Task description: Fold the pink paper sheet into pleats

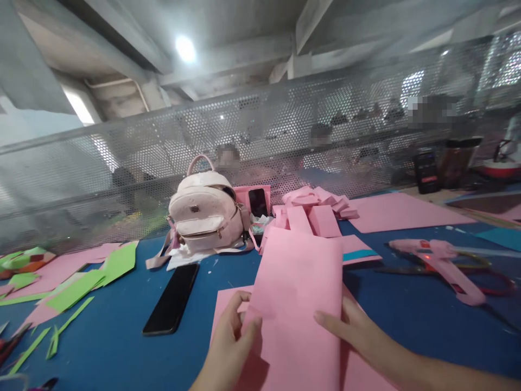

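A folded pink paper sheet (299, 288) is held up between my two hands, tilted toward me. My left hand (234, 339) is closed on its left edge, the thumb near the front face. On the opposite side, my right hand (358, 328) pinches the right edge, with its thumb on the front and its other fingers hidden behind. Another pink sheet (223, 298) lies beneath, flat on the blue tabletop (130, 364). Just beyond the held sheet sits a heap of folded pink paper pieces (309, 212).
A pink glue gun (443, 260) with a lit red light lies at right, near scissors (407, 270). At left are a black phone (173, 298) and green paper pieces (81, 288). Behind stand a pale pink backpack (205, 212) and a perforated metal screen (264, 130).
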Tool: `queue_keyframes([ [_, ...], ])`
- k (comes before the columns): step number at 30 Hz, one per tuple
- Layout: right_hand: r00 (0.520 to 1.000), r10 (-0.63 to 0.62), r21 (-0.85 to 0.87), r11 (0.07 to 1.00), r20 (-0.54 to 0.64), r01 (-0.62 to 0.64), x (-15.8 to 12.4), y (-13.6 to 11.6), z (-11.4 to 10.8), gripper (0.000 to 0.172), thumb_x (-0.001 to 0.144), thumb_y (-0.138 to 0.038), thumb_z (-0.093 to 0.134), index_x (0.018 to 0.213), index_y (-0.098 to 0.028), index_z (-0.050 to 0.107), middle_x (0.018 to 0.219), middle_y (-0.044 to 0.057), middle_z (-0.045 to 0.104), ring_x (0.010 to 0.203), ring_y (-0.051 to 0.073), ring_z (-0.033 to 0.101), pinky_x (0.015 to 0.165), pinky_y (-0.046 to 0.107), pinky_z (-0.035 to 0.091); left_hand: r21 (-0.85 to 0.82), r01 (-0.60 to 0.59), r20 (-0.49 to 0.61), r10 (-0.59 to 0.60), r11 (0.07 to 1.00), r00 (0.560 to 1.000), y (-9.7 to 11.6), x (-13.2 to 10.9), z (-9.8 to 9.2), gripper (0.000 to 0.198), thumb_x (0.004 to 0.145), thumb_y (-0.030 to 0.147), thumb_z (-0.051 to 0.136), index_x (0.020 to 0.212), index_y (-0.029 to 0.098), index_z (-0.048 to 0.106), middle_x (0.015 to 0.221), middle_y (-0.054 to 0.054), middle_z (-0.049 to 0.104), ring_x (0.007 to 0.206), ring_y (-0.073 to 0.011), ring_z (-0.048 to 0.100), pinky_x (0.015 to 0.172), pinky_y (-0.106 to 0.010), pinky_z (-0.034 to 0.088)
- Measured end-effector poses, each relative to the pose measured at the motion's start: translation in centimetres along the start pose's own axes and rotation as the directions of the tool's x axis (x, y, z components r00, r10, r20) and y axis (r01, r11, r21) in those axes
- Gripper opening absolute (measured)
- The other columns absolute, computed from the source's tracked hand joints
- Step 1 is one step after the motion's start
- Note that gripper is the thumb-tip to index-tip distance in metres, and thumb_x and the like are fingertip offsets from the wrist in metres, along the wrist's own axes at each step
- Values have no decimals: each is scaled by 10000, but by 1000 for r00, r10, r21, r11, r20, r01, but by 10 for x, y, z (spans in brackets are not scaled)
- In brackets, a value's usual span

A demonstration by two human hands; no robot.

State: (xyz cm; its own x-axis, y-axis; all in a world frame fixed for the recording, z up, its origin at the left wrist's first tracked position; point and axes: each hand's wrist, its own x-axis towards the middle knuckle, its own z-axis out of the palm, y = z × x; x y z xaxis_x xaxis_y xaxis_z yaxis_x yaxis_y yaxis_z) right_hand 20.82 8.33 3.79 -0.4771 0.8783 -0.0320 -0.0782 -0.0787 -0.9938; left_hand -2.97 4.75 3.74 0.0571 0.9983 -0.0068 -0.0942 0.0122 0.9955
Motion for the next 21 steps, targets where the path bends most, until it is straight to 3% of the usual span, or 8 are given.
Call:
queue_keyframes([
  [3,998,15,26,1000,-67,-14,2,-3,-1,842,880,-536,654,1564,-269,241,1494,124,509,1427,329,390,1104,503,452,-49,55,66,-52,997,996,-15,-9,9,569,724,578,790,1077,188,570,716,-3,642,727,-186,657,731,-294,508],
  [6,997,-16,-16,1000,-77,15,5,-5,-2,861,863,-505,676,1567,-259,247,1572,108,402,1443,340,354,1139,504,401,-187,84,168,-52,979,984,-19,-12,11,602,709,546,811,1146,195,590,897,-63,701,895,-243,690,857,-366,513],
  [9,999,-22,-77,997,-48,18,5,-3,-4,859,867,-515,661,1575,-270,240,1606,99,338,1435,357,364,1104,521,438,-298,204,166,-160,933,973,-15,-10,6,495,797,547,736,1147,227,594,886,-47,704,842,-215,698,765,-319,529],
  [12,999,-9,-50,999,42,11,4,1,-7,860,906,-494,629,1593,-291,153,1619,94,310,1424,336,392,1115,516,424,-232,254,97,-237,939,967,-7,-4,-5,459,796,598,723,1015,207,620,724,-3,649,654,-156,650,591,-231,489],
  [15,994,33,-44,999,104,-29,2,6,-12,858,918,-491,620,1596,-292,133,1638,89,263,1442,325,359,1142,498,389,-178,235,66,-227,956,972,-2,3,-13,492,760,640,739,838,175,597,622,27,570,544,-109,565,508,-193,428],
  [21,982,81,-91,994,171,-66,3,10,-20,885,888,-528,648,1591,-285,167,1662,61,175,1466,340,297,1123,472,423,-302,180,44,-175,936,984,-3,6,-14,535,735,628,772,681,173,497,543,80,418,469,-48,374,473,-169,355],
])
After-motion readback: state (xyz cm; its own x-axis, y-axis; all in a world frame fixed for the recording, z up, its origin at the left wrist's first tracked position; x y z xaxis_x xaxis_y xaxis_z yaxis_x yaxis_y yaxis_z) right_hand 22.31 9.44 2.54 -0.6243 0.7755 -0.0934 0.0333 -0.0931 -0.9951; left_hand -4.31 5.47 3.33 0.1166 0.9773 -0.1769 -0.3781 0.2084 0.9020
